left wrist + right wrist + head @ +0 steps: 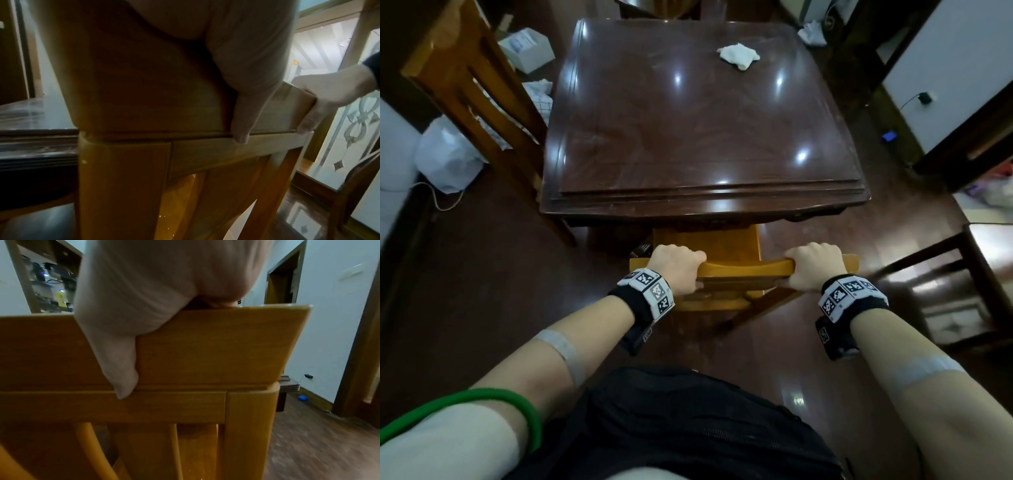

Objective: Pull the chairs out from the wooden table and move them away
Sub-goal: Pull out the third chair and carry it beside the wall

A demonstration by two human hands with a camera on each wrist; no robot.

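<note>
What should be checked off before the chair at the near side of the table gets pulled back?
1. Left hand grips the top rail of the chair: ok, fingers wrapped over it, thumb on the near face.
2. Right hand grips the same rail: ok, near its right end.
3. Seat still under the wooden table: ok to pull, only the seat's rear part shows past the table edge.
4. Floor behind the chair free: cannot tell, the person's body hides it.
5. Dark stool to the right: ok, apart from the chair, but close.
6. White cloth on the table: ok, lying far from the near edge.
</note>
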